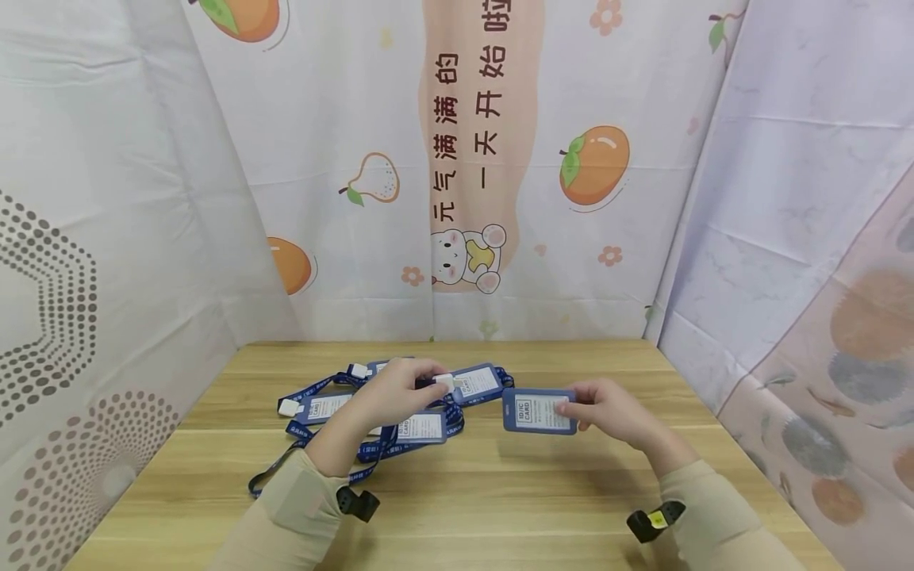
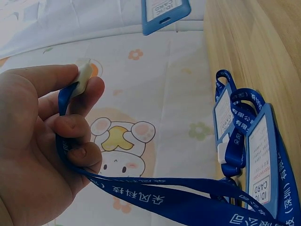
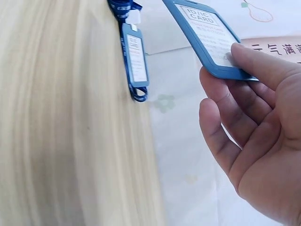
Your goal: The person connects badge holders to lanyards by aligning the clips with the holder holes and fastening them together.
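My right hand point(image 1: 612, 408) pinches a blue ID card holder point(image 1: 535, 411) by its end, thumb on the card face and fingers beneath, above the table. That holder's slotted end points toward my left hand point(image 1: 396, 394). My left hand pinches a white plastic clip point(image 2: 84, 79) between thumb and fingertip. From the clip, a blue lanyard point(image 2: 136, 194) with white lettering runs through the curled fingers down toward the table. No strap shows on the holder in my right hand. Beneath and around the left hand lie more blue card holders point(image 1: 480, 382) with lanyards, partly hidden by that hand.
On the left half of the wooden table point(image 1: 564, 515) lie several card holders, one nearer me point(image 1: 423, 427) and one farther left point(image 1: 327, 407). A loose lanyard loop point(image 1: 274, 468) trails toward the front left. A printed curtain point(image 1: 343, 262) hangs behind the table.
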### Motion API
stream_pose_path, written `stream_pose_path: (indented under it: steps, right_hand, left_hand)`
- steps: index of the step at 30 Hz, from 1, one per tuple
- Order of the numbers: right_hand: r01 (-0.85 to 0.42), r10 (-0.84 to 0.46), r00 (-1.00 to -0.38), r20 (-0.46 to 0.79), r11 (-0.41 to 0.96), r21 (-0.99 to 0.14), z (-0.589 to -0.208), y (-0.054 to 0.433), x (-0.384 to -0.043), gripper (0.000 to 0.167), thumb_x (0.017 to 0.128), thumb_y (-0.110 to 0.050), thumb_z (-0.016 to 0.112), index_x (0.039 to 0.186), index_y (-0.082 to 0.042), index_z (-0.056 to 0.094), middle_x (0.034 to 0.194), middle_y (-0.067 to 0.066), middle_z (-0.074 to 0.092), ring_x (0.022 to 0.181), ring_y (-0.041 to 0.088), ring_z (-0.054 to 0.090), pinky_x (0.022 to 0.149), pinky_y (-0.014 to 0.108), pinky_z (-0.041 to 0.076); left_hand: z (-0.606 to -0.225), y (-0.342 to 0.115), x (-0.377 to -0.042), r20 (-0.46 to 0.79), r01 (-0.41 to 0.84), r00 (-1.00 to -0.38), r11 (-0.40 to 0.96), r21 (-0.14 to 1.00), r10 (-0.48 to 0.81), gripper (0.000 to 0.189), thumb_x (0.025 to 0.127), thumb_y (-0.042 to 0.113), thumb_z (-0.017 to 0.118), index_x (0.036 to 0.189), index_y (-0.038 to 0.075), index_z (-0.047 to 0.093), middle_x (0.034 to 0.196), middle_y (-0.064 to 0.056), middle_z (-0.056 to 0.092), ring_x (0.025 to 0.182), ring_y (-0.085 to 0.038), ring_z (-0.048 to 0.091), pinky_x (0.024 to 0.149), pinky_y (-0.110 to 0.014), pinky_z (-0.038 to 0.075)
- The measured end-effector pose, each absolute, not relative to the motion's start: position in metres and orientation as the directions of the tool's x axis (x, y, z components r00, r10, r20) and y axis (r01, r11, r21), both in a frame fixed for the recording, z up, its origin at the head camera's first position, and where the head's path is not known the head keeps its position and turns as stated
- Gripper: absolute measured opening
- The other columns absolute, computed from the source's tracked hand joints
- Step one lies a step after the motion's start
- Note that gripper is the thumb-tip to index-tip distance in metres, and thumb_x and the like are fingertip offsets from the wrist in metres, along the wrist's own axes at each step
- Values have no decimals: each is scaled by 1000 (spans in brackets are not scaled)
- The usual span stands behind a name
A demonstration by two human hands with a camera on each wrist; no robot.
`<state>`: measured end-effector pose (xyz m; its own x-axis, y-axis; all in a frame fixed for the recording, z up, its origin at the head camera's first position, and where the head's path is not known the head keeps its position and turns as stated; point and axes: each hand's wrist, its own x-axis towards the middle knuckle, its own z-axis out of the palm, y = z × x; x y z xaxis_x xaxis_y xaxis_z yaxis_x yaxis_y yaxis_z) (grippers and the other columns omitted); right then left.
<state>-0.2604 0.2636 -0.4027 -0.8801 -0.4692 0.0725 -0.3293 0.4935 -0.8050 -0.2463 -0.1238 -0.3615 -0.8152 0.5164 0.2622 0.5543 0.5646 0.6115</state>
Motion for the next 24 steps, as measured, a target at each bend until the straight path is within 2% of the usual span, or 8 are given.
stream_pose_path:
  steps: [5, 13, 19, 24]
  right_hand:
    - [-305, -420, -903, 91, 476, -825, -390, 268, -262, 23, 98, -24, 71, 102, -1, 72, 91, 9, 74, 77, 21, 65, 68, 36, 56]
    - [-317, -365, -917, 160, 428, -846, -367, 274, -263, 23, 97, -20, 72, 99, 3, 70, 87, 12, 72, 73, 22, 64, 65, 34, 55]
    - [-391, -306, -912, 274, 441, -808, -355, 278, -263, 22, 95, -22, 75, 90, -1, 71, 76, 8, 70, 65, 18, 62, 55, 28, 47]
    - [-408, -300, -907, 296, 445, -797, -353, 280, -263, 22, 95, -23, 75, 89, -2, 72, 73, 8, 68, 64, 19, 61, 52, 29, 44]
  left_hand:
    - [-361, -125, -246, 275, 567, -805, 546, 617, 526, 33, 103, 33, 61, 125, 10, 70, 118, 2, 70, 105, -12, 64, 91, -40, 53]
    - [-359, -125, -246, 270, 558, -811, 548, 624, 518, 30, 103, 33, 62, 125, 15, 70, 119, 3, 70, 105, -10, 64, 91, -39, 53]
    - [-359, -123, -247, 280, 568, -805, 545, 616, 522, 30, 103, 32, 62, 125, 14, 70, 119, 2, 70, 106, -12, 65, 92, -40, 53]
    - [-359, -121, -247, 278, 571, -803, 549, 610, 526, 32, 103, 34, 62, 126, 13, 70, 121, 2, 70, 109, -13, 65, 93, -41, 52]
